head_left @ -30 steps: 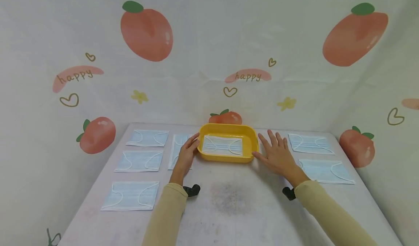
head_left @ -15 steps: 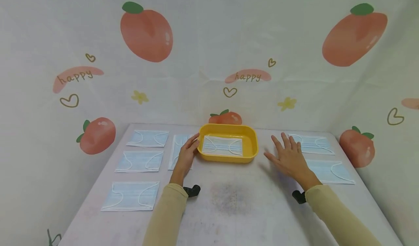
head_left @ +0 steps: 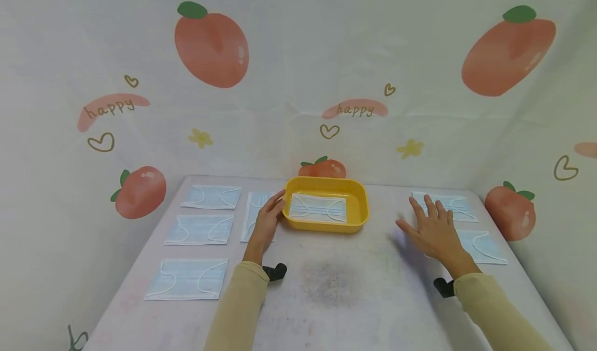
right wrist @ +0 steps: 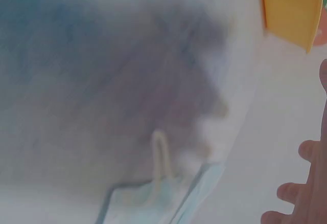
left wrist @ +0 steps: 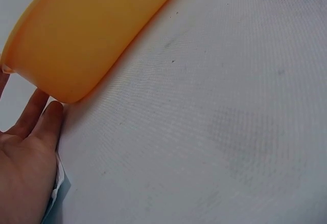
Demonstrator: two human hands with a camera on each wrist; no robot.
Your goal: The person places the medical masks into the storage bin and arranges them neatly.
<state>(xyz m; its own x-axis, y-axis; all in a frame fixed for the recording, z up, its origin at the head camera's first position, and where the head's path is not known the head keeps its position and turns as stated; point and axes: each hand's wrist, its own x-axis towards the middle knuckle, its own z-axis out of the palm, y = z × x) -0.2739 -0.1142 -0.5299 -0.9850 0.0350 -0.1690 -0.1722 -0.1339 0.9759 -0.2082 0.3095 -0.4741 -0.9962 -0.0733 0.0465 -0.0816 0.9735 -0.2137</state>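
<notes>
Yellow tray (head_left: 326, 227), mask (head_left: 318, 209) inside, relaxed left hand (head_left: 266, 224) touching tray, empty right hand (head_left: 437, 236) spread

Tray (head_left: 326, 227) stands at rear centre of tabletop (head_left: 364, 309), a mask (head_left: 318, 208) inside it, four masks (head_left: 199, 230) to its left, two masks (head_left: 482, 247) to its right, backdrop (head_left: 280, 55) behind.
</notes>
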